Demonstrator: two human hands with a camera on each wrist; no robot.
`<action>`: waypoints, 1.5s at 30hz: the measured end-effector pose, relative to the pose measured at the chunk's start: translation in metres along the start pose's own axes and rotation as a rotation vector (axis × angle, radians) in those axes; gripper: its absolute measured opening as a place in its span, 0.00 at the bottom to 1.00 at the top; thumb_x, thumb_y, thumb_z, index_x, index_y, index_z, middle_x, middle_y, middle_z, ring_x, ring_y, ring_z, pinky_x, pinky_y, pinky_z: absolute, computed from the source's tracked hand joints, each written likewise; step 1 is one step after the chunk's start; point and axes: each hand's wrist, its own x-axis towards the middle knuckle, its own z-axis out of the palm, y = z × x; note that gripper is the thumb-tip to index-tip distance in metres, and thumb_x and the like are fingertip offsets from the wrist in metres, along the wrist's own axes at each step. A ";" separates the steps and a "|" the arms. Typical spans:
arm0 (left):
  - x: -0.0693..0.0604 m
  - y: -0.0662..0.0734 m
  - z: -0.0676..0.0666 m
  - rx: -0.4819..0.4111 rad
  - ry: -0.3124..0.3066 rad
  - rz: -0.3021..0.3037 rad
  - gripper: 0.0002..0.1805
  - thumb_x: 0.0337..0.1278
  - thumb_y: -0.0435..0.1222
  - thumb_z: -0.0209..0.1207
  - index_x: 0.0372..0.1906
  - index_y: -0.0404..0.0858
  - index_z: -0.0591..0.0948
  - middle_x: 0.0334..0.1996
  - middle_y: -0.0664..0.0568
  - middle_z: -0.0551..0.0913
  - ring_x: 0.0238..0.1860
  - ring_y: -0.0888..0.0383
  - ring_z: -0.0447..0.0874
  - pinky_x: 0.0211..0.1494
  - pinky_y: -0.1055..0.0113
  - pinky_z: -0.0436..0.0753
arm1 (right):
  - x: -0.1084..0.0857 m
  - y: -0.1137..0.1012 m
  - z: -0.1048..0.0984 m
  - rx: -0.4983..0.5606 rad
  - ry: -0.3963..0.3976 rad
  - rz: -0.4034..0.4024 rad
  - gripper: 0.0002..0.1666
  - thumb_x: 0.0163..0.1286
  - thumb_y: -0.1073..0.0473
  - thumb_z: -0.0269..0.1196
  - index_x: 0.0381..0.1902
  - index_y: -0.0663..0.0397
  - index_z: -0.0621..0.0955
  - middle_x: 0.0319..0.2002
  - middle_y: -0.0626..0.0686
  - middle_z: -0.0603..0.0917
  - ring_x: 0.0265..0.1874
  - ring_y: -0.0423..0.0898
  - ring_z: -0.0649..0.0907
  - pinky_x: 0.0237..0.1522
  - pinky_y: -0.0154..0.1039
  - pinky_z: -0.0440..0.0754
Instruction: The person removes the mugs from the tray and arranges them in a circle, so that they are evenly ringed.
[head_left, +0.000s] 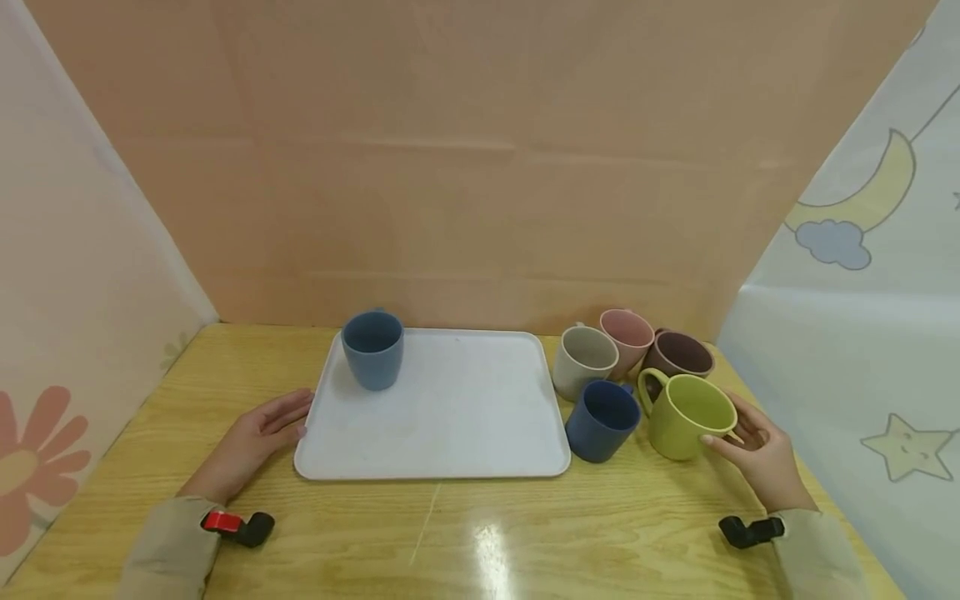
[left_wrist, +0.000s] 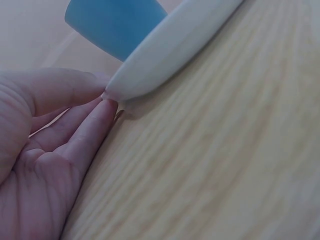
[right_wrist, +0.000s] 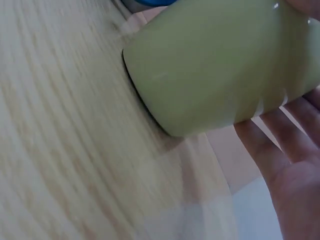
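At the left, my left hand [head_left: 262,429] pinches the rim of a white tray [head_left: 450,433] between thumb and fingertips; the left wrist view shows the tray's edge [left_wrist: 155,65] there. A grey-blue mug [head_left: 375,358] stands on the tray near its far left corner. On the right side, my right hand [head_left: 761,450] holds a yellow-green mug [head_left: 675,429], thumb on the near side and fingers around the far side. Its loop handle points left. In the right wrist view the mug's base [right_wrist: 150,110] is close to the table; contact is hard to tell.
Beside the tray's right edge stand a dark blue mug [head_left: 600,429], a beige mug [head_left: 573,375], a pink mug [head_left: 630,346] and a dark brown mug [head_left: 678,354], close together. An upright tan panel [head_left: 480,208] borders the wooden table [head_left: 375,533] at the back.
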 end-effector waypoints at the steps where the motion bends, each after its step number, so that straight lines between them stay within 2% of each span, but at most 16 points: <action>1: 0.000 0.000 0.001 -0.004 -0.003 0.003 0.36 0.74 0.39 0.58 0.78 0.30 0.58 0.75 0.32 0.62 0.61 0.81 0.70 0.57 0.83 0.73 | -0.001 0.000 -0.002 -0.007 -0.011 0.005 0.46 0.66 0.80 0.63 0.78 0.54 0.64 0.63 0.29 0.76 0.57 0.24 0.77 0.51 0.23 0.79; 4: 0.001 -0.001 0.002 -0.013 -0.012 0.003 0.36 0.74 0.38 0.58 0.78 0.30 0.58 0.75 0.32 0.61 0.61 0.80 0.70 0.58 0.82 0.73 | -0.002 -0.002 -0.007 -0.042 -0.040 0.017 0.45 0.67 0.79 0.63 0.78 0.52 0.63 0.62 0.28 0.76 0.57 0.23 0.77 0.50 0.23 0.79; 8: 0.002 -0.001 0.001 -0.016 -0.010 -0.006 0.37 0.74 0.39 0.58 0.78 0.31 0.58 0.75 0.32 0.60 0.61 0.80 0.70 0.57 0.82 0.73 | 0.001 -0.002 -0.010 -0.140 -0.068 0.011 0.46 0.68 0.76 0.63 0.79 0.51 0.62 0.63 0.26 0.73 0.58 0.20 0.74 0.50 0.22 0.79; 13: 0.002 0.001 0.000 -0.020 -0.007 -0.007 0.37 0.74 0.40 0.58 0.79 0.32 0.58 0.76 0.34 0.61 0.62 0.79 0.69 0.58 0.82 0.73 | 0.003 -0.001 -0.012 -0.297 -0.094 -0.002 0.47 0.72 0.72 0.62 0.81 0.47 0.57 0.67 0.25 0.68 0.59 0.16 0.70 0.52 0.17 0.74; 16: 0.003 0.001 -0.001 -0.022 -0.011 0.001 0.37 0.74 0.39 0.58 0.79 0.32 0.57 0.76 0.35 0.61 0.62 0.78 0.69 0.58 0.82 0.73 | 0.003 0.001 -0.012 -0.341 -0.105 0.000 0.47 0.73 0.71 0.62 0.82 0.46 0.55 0.69 0.27 0.66 0.59 0.16 0.68 0.52 0.16 0.71; 21: 0.003 -0.003 0.000 -0.036 -0.016 0.005 0.37 0.74 0.38 0.58 0.79 0.31 0.58 0.76 0.34 0.61 0.62 0.78 0.70 0.58 0.82 0.73 | 0.001 0.002 -0.013 -0.293 -0.115 0.018 0.46 0.73 0.71 0.61 0.82 0.47 0.55 0.68 0.27 0.66 0.59 0.15 0.68 0.52 0.15 0.70; 28: 0.004 -0.003 -0.001 -0.020 -0.010 0.015 0.37 0.74 0.39 0.59 0.78 0.31 0.58 0.76 0.34 0.61 0.62 0.79 0.70 0.58 0.82 0.73 | 0.007 0.005 -0.013 -0.210 -0.113 -0.004 0.46 0.72 0.75 0.60 0.81 0.50 0.56 0.65 0.26 0.69 0.59 0.17 0.70 0.52 0.15 0.70; 33: 0.003 -0.003 -0.001 -0.010 -0.004 0.010 0.37 0.74 0.39 0.59 0.78 0.31 0.59 0.75 0.35 0.62 0.63 0.78 0.70 0.58 0.83 0.72 | 0.009 0.006 -0.012 -0.220 -0.118 0.006 0.45 0.73 0.74 0.59 0.82 0.51 0.54 0.67 0.28 0.67 0.59 0.16 0.69 0.52 0.14 0.70; 39: 0.002 -0.004 -0.001 -0.021 0.002 0.000 0.37 0.73 0.39 0.60 0.78 0.32 0.59 0.75 0.35 0.62 0.62 0.78 0.70 0.58 0.82 0.73 | 0.008 -0.001 -0.008 -0.312 -0.140 0.039 0.43 0.78 0.67 0.56 0.83 0.45 0.50 0.74 0.32 0.60 0.63 0.16 0.64 0.54 0.15 0.67; 41: 0.002 -0.004 -0.001 -0.018 0.006 0.001 0.37 0.73 0.39 0.60 0.78 0.32 0.59 0.75 0.35 0.62 0.62 0.78 0.70 0.58 0.82 0.73 | 0.006 -0.008 -0.006 -0.382 -0.131 0.032 0.41 0.81 0.63 0.52 0.83 0.43 0.47 0.76 0.34 0.56 0.65 0.18 0.60 0.56 0.15 0.64; 42: 0.002 -0.004 -0.001 -0.017 0.007 0.003 0.37 0.73 0.39 0.60 0.78 0.32 0.59 0.75 0.35 0.62 0.62 0.79 0.70 0.58 0.82 0.73 | 0.005 -0.012 -0.004 -0.414 -0.113 0.032 0.40 0.82 0.61 0.51 0.83 0.42 0.46 0.78 0.38 0.55 0.68 0.21 0.58 0.63 0.21 0.63; 44: 0.001 -0.004 -0.001 -0.013 0.009 0.007 0.36 0.73 0.39 0.59 0.78 0.32 0.60 0.75 0.34 0.63 0.61 0.79 0.71 0.58 0.82 0.73 | 0.004 -0.023 0.000 -0.517 -0.033 0.012 0.37 0.84 0.56 0.48 0.83 0.44 0.47 0.79 0.46 0.55 0.69 0.23 0.57 0.62 0.20 0.60; 45: 0.001 -0.004 -0.001 -0.012 0.009 0.008 0.36 0.73 0.38 0.59 0.78 0.32 0.60 0.75 0.34 0.63 0.61 0.79 0.71 0.58 0.82 0.73 | 0.004 -0.029 0.003 -0.561 0.023 0.000 0.36 0.84 0.55 0.46 0.83 0.46 0.48 0.79 0.52 0.57 0.68 0.25 0.60 0.61 0.19 0.60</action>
